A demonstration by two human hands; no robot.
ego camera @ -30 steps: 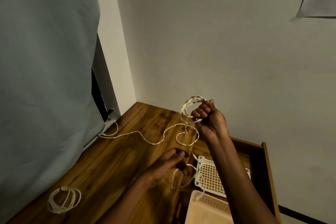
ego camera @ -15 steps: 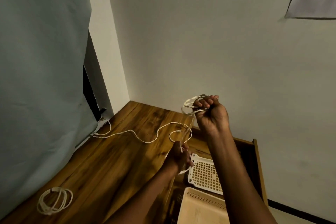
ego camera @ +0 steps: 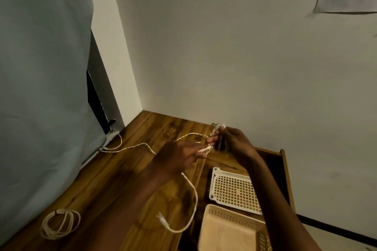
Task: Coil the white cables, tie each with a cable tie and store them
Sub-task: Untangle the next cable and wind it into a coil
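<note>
A long white cable (ego camera: 130, 147) runs loose across the wooden table (ego camera: 98, 181) from the left wall toward my hands. My right hand (ego camera: 234, 140) grips a small bunch of its coiled loops near the back wall. Close beside it on the left, my left hand (ego camera: 181, 157) pinches a strand of the same cable. From that hand, the free end hangs down in a wide loop, and its plug (ego camera: 163, 219) dangles above the table. A second white cable (ego camera: 60, 223), coiled and tied, lies at the table's near left.
An open wooden drawer (ego camera: 284, 171) at the right holds a white perforated basket (ego camera: 234, 189) and a beige perforated basket (ego camera: 228, 230). A grey-blue curtain (ego camera: 40, 87) hangs along the left. The white wall stands close behind the table.
My right hand has come down with its coil toward the table. My left hand rose to meet it, carrying a strand, and the free end now swings below it.
</note>
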